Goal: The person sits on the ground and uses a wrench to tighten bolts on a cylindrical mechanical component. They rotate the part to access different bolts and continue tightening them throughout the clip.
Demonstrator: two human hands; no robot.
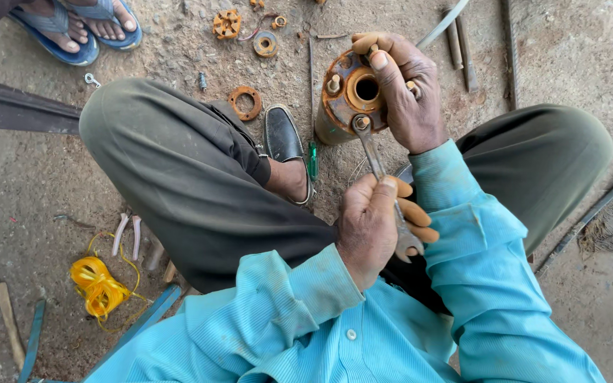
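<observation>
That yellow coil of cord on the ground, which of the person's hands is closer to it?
Left. The left hand, gripping the spanner, is nearer the yellow cord coil, which lies far off to its left. The right hand sits farther away, up on the rusty cylinder's end.

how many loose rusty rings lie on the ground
3: a toothed one and a small one near the top edge, a flat one by the knee. Others may be hidden.

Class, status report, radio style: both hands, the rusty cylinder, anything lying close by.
Left hand shut on spanner, its head on a nut. Right hand gripping rusty cylinder at its flange. Green screwdriver and loose rusty rings on ground beside it.
</observation>
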